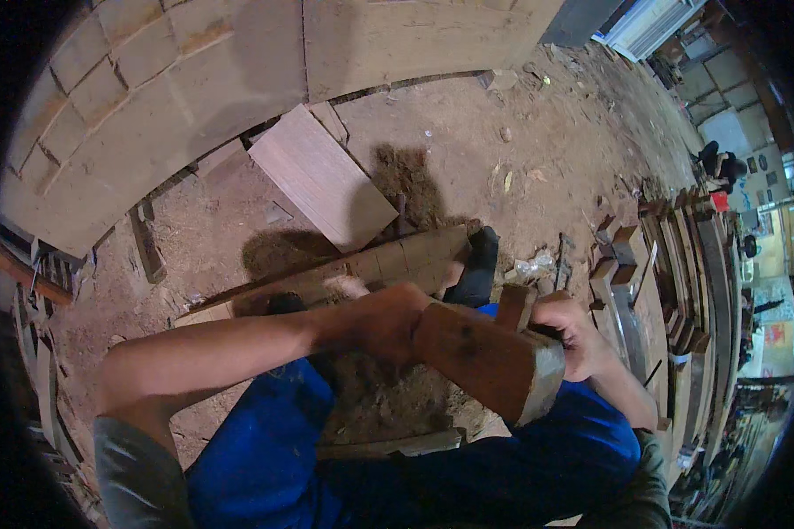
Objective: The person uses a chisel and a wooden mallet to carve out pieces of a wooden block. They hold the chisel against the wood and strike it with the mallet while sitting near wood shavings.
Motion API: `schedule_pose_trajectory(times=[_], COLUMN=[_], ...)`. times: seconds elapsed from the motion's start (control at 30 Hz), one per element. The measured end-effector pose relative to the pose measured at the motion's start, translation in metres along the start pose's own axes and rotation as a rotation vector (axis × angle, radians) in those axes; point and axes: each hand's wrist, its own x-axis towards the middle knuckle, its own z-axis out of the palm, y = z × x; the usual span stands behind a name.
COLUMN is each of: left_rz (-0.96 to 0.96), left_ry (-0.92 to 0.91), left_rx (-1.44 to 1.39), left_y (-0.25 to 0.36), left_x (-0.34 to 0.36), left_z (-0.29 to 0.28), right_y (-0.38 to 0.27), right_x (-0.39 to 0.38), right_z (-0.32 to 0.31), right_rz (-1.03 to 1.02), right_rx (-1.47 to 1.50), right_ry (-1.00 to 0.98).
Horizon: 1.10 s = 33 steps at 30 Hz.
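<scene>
A wooden block (476, 353) slants above the blue-trousered thighs (273, 441), its long axis running far-left to near-right, pale end rightward. The right hand (578, 335) curls around that end, beside a small wood piece (513, 307); the left hand (388, 326) meets the other end, its grip impossible to tell. Beyond the block lie a plank (406, 260), then a pale board (318, 176); timber (679, 291) is stacked rightward of it. Dirt floor (556, 150) reaches a tan panel (415, 48).

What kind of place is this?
It looks like a woodworking shop, though I can't be sure. There's stacked timber on the right, a pale flat board ahead, and a chunky wooden block held above the dirt floor.
</scene>
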Motion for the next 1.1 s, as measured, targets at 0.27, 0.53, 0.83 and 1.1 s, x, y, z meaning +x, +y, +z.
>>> schedule_pose_trajectory(times=[0.27,0.53,0.83,1.1], left_rz=[-0.003,-0.077,0.009,0.007], left_ry=[0.055,-0.015,0.021,0.015], left_rx=[0.011,0.110,0.022,0.013], left_y=[-0.021,0.002,-0.004,-0.005], left_x=[-0.007,0.006,-0.001,0.009], left_z=[0.012,0.004,0.007,0.009], right_y=[-0.006,-0.020,-0.003,-0.005], right_x=[0.005,0.002,0.000,-0.020], right_z=[0.007,0.005,0.001,0.000], right_rz=[-0.080,0.058,0.029,0.000], right_rx=[0.139,-0.035,0.018,0.100], right_ry=[0.139,0.100,0.032,0.158])
